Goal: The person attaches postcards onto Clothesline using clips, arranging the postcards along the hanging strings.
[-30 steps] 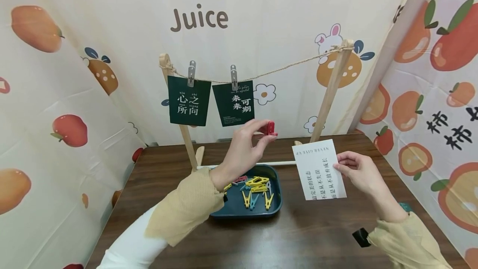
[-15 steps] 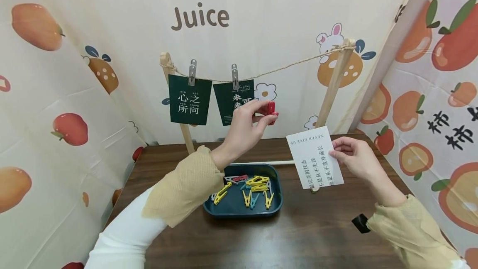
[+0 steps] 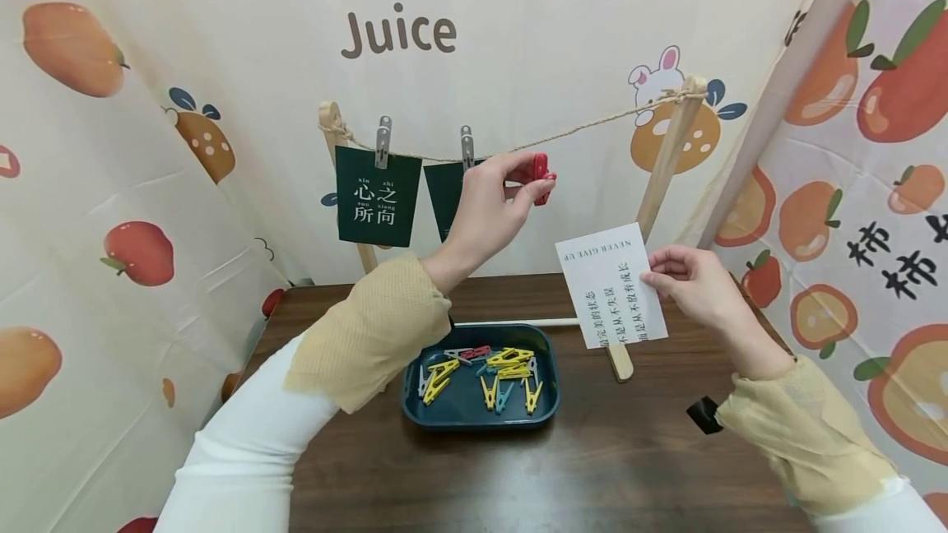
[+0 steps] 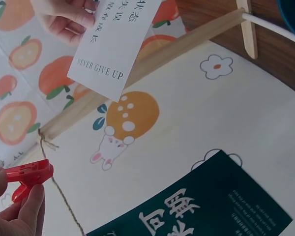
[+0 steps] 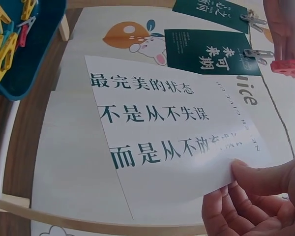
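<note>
My left hand (image 3: 490, 208) pinches a red clothespin (image 3: 543, 179) just below the twine line (image 3: 578, 131), in front of the second hanging card. In the left wrist view the red clothespin (image 4: 29, 176) sits between thumb and fingers, close to the twine. Lower and to the right, my right hand (image 3: 696, 286) holds a white card (image 3: 611, 286) with dark printed characters by its right edge. The right wrist view shows the thumb on top of the white card (image 5: 162, 123) and fingers beneath. Two dark green cards (image 3: 378, 197) hang from the line by grey clothespins (image 3: 383, 142).
A dark blue tray (image 3: 481, 421) on the wooden table (image 3: 474, 475) holds several yellow, red, blue and grey clothespins (image 3: 511, 360). Wooden posts (image 3: 670, 159) hold up the twine at both ends, with a white rod (image 3: 518, 322) low between them. Printed curtains stand behind and at both sides.
My left hand has risen with the red clothespin toward the twine and now covers much of the second green card. The right hand has lifted the white card up and slightly left.
</note>
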Action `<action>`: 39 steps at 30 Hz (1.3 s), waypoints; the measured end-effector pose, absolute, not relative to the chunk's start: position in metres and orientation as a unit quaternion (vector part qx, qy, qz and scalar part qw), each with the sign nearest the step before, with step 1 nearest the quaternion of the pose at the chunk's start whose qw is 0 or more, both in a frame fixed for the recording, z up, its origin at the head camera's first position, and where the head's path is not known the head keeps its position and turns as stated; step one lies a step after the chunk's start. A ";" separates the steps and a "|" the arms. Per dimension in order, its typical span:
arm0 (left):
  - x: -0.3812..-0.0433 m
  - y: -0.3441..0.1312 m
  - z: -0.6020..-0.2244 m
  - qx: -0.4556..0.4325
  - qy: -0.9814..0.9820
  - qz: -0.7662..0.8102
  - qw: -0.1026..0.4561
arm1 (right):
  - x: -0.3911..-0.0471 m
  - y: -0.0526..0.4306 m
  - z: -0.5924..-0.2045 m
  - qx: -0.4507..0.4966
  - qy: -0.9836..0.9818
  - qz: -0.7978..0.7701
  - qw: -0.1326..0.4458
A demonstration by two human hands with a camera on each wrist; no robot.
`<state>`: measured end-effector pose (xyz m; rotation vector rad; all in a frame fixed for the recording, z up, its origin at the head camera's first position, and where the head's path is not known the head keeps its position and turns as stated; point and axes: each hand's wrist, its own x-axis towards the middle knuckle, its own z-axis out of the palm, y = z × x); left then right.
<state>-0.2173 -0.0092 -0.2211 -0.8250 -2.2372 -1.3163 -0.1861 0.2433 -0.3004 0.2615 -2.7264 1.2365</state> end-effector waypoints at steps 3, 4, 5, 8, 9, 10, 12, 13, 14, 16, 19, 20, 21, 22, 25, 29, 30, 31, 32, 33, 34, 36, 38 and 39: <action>-0.220 -0.008 -0.215 -0.294 -0.801 -0.475 0.214 | -0.189 0.241 -0.297 0.078 -0.905 0.415 0.061; -0.221 -0.008 -0.213 -0.291 -0.802 -0.475 0.214 | -0.189 0.241 -0.295 0.075 -0.904 0.417 0.058; -0.222 -0.007 -0.211 -0.290 -0.801 -0.477 0.216 | -0.190 0.240 -0.294 0.071 -0.904 0.418 0.056; -0.225 -0.006 -0.204 -0.289 -0.795 -0.487 0.216 | -0.192 0.239 -0.291 0.064 -0.904 0.420 0.054; -0.226 -0.006 -0.203 -0.289 -0.794 -0.490 0.214 | -0.192 0.239 -0.290 0.063 -0.902 0.423 0.053; -0.226 -0.006 -0.201 -0.287 -0.794 -0.492 0.212 | -0.193 0.239 -0.290 0.064 -0.901 0.426 0.053; -0.228 -0.005 -0.197 -0.283 -0.794 -0.497 0.207 | -0.195 0.238 -0.288 0.066 -0.896 0.435 0.053; -0.229 -0.005 -0.195 -0.279 -0.794 -0.499 0.205 | -0.196 0.238 -0.287 0.067 -0.894 0.440 0.053; -0.230 -0.004 -0.193 -0.274 -0.794 -0.503 0.203 | -0.197 0.237 -0.286 0.068 -0.892 0.443 0.053; -0.232 -0.003 -0.190 -0.266 -0.794 -0.508 0.201 | -0.199 0.236 -0.284 0.067 -0.889 0.450 0.050; -0.236 -0.002 -0.186 -0.256 -0.794 -0.513 0.204 | -0.201 0.234 -0.281 0.063 -0.888 0.453 0.044; -0.237 -0.001 -0.185 -0.254 -0.794 -0.512 0.206 | -0.202 0.233 -0.280 0.063 -0.888 0.453 0.043; -0.239 -0.001 -0.185 -0.254 -0.795 -0.508 0.211 | -0.203 0.232 -0.279 0.063 -0.888 0.453 0.042; -0.240 0.000 -0.183 -0.251 -0.797 -0.507 0.212 | -0.204 0.231 -0.278 0.063 -0.889 0.451 0.043; -0.243 0.001 -0.180 -0.244 -0.800 -0.502 0.219 | -0.207 0.228 -0.276 0.069 -0.888 0.452 0.045; -0.247 0.004 -0.176 -0.229 -0.805 -0.503 0.216 | -0.211 0.223 -0.273 0.074 -0.882 0.462 0.049; -0.248 0.004 -0.175 -0.224 -0.806 -0.504 0.214 | -0.212 0.222 -0.272 0.074 -0.880 0.466 0.049; -0.249 0.005 -0.174 -0.222 -0.807 -0.504 0.213 | -0.214 0.222 -0.271 0.074 -0.878 0.470 0.049; -0.250 0.006 -0.173 -0.220 -0.808 -0.504 0.212 | -0.215 0.221 -0.270 0.073 -0.876 0.474 0.050; -0.250 0.006 -0.172 -0.219 -0.808 -0.504 0.212 | -0.216 0.220 -0.270 0.073 -0.874 0.477 0.050; -0.251 0.007 -0.171 -0.217 -0.809 -0.504 0.212 | -0.217 0.219 -0.269 0.074 -0.871 0.482 0.051; -0.253 0.008 -0.170 -0.215 -0.809 -0.504 0.213 | -0.220 0.218 -0.267 0.073 -0.869 0.487 0.055; -0.255 0.009 -0.169 -0.214 -0.809 -0.505 0.213 | -0.222 0.217 -0.266 0.072 -0.867 0.490 0.058; -0.256 0.009 -0.168 -0.213 -0.808 -0.506 0.211 | -0.223 0.217 -0.265 0.072 -0.866 0.492 0.059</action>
